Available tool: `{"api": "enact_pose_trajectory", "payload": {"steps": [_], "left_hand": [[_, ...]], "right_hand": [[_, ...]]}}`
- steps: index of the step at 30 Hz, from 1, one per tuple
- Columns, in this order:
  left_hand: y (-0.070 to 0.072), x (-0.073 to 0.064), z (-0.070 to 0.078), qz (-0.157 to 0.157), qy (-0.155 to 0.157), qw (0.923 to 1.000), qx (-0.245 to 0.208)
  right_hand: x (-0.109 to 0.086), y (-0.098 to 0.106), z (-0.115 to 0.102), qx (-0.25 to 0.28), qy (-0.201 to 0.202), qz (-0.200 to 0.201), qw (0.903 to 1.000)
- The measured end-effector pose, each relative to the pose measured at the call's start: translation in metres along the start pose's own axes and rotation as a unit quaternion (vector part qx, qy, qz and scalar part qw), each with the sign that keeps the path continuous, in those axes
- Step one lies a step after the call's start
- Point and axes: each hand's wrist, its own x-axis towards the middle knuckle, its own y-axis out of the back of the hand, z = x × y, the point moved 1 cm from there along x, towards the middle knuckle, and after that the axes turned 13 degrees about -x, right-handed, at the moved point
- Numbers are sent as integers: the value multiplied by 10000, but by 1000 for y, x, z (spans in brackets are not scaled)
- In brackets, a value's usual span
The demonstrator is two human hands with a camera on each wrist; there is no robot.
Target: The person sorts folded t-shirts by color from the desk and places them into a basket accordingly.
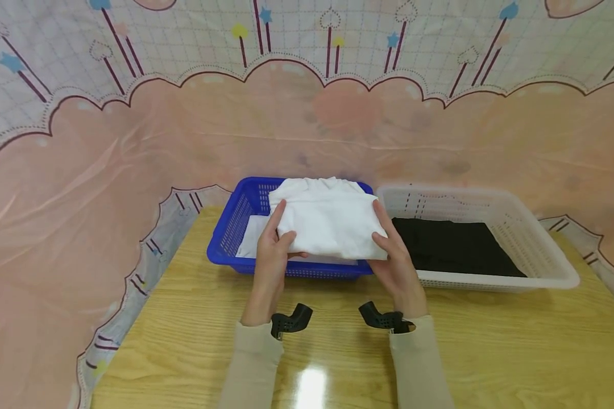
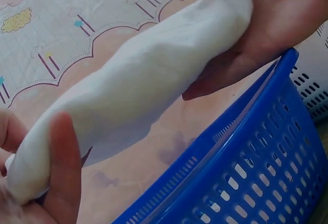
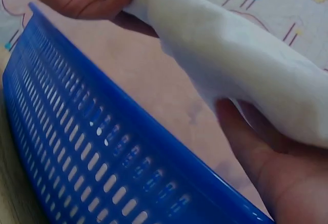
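Note:
A folded white cloth (image 1: 332, 227), its kind of garment not clear, is held up between both hands over the blue basket (image 1: 220, 244). My left hand (image 1: 271, 255) grips its left end, thumb on the near face and other fingers behind or beneath. At the right end, my right hand (image 1: 399, 267) holds it with the thumb in front and a finger along the side. From the left wrist, the cloth (image 2: 138, 70) appears as a thick, rounded roll. More white fabric (image 1: 249, 236) lies inside the blue basket, partly hidden by the held cloth.
Right of the blue basket stands a white basket (image 1: 537, 238) with folded black fabric (image 1: 450, 247) in it. Both baskets are on a wooden table (image 1: 184, 329). A patterned pink and white sheet (image 1: 307, 130) hangs behind and at the left.

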Motion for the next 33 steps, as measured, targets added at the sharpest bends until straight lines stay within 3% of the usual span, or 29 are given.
{"api": "enact_pose_trajectory", "payload": {"steps": [3,7,15,21,23,29,33], "left_hand": [[-1,-2,5,56,-5,10000,4],[0,-2,12,62,9,9998,207],[6,2,16,92,36,9991,407],[16,10,9,162,72,9982,574],[20,12,6,228,93,9973,689],[27,15,4,334,1,9929,1146],[29,16,4,283,-104,9895,1412]], "right_hand": [[1,-1,-1,-577,-290,22,9979],[5,-4,-1,-1164,-387,81,9924],[10,-7,1,-1664,-491,292,9844],[12,-13,-1,-2101,-489,400,9756],[13,-17,-4,-2393,-519,482,9684],[16,-25,-8,-3474,-693,697,9325],[20,-20,2,-3783,-773,829,9187]]}}
